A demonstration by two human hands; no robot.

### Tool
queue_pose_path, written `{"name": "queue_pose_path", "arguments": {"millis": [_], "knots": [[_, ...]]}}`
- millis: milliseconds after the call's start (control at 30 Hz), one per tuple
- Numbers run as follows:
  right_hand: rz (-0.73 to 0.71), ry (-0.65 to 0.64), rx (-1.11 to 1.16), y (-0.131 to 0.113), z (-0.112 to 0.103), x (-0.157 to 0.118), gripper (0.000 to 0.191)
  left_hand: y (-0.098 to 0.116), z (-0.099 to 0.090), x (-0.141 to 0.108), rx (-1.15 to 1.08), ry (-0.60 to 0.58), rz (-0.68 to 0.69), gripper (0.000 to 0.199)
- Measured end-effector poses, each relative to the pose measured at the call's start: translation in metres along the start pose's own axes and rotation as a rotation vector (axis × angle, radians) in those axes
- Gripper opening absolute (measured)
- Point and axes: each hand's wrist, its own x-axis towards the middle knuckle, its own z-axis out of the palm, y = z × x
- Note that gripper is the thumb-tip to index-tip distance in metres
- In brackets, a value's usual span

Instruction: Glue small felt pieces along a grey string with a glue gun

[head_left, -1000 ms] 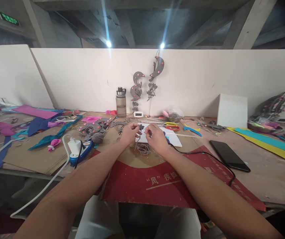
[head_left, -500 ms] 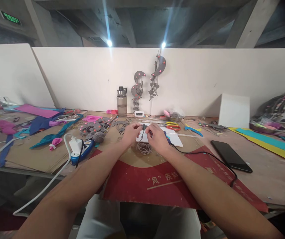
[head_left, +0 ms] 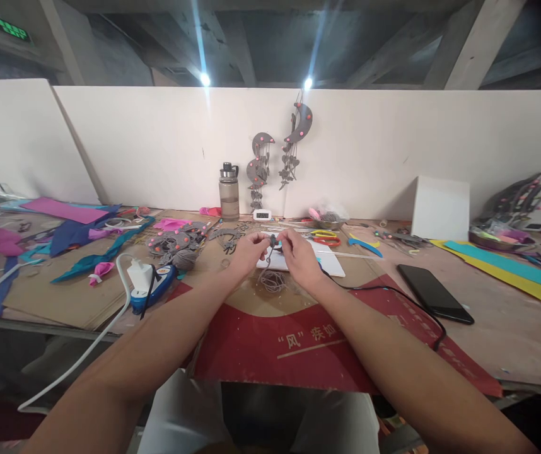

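Observation:
Between my two hands, above the white board [head_left: 331,263], is a small dark grey piece [head_left: 273,241] with grey cord attached; its exact shape is too small to tell. My left hand [head_left: 251,253] pinches it from the left, fingertips closed. My right hand [head_left: 297,255] is at its right side, fingers bent together around the piece's edge. Grey cord runs down from the piece to a loose coil [head_left: 273,282] on the cardboard just below my hands. A blue-handled tool with a black cable lies mostly hidden behind my right hand.
On the left are a blue power strip [head_left: 157,289], grey felt pieces with pink dots [head_left: 176,243] and coloured cloth strips. A bottle [head_left: 229,192] and a small clock [head_left: 261,215] stand behind. Scissors [head_left: 326,239] lie beyond my right hand; a phone [head_left: 434,293] lies farther right.
My right hand's fingers have straightened somewhat and shifted at the small grey piece. My left hand keeps its pinch. The whole view has moved slightly.

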Motion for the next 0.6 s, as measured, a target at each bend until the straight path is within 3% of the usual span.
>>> {"name": "queue_pose_path", "arguments": {"millis": [233, 400, 600], "knots": [[0.151, 0.030, 0.037, 0.011, 0.005, 0.002, 0.013, -0.003, -0.001, 0.001, -0.009, -0.046, 0.010, 0.026], [0.235, 0.068, 0.105, 0.019, 0.008, 0.002, 0.024, -0.006, -0.001, 0.002, -0.048, -0.094, 0.022, 0.029], [0.266, 0.013, 0.111, 0.017, 0.004, 0.004, 0.013, -0.005, 0.001, 0.001, -0.066, -0.172, -0.004, 0.029]]}}
